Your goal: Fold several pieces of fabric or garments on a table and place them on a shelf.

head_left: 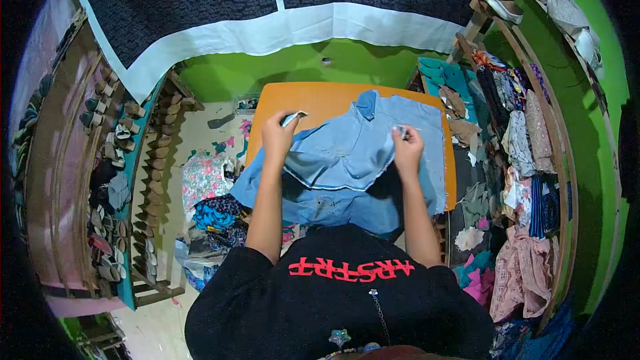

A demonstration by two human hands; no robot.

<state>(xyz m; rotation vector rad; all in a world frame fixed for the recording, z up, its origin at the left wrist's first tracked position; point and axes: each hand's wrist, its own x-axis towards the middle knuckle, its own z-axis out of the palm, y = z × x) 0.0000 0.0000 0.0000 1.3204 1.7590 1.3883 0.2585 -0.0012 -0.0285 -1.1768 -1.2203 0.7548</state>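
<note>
Closest to me, a black top [340, 300] with a band of red lettering across the chest fills the lower middle, and both bare forearms rise from it toward the bench [293, 97]. I see a light blue garment [353, 153] spread over that orange bench, its lower edge hanging off the near side and its collar end lying toward the far side. My left hand [279, 135] is closed around a small pale piece [293, 117] at the garment's left edge, fingers curled and thumb pinching. My right hand [407, 148] rests on the cloth near its right side, fingertips pinched shut on something small and light [401, 131]; I cannot tell what it is.

On the floor to the left lie heaps of printed fabric [207, 190], floral and bright blue. Further left, wooden racks [157, 160] hold rows of footwear. To the right, a rack of hanging clothes [527, 160] runs along the green wall [300, 67], with pink and teal scraps below. Beyond the bench hangs a dark cloth with a white border [267, 33].
</note>
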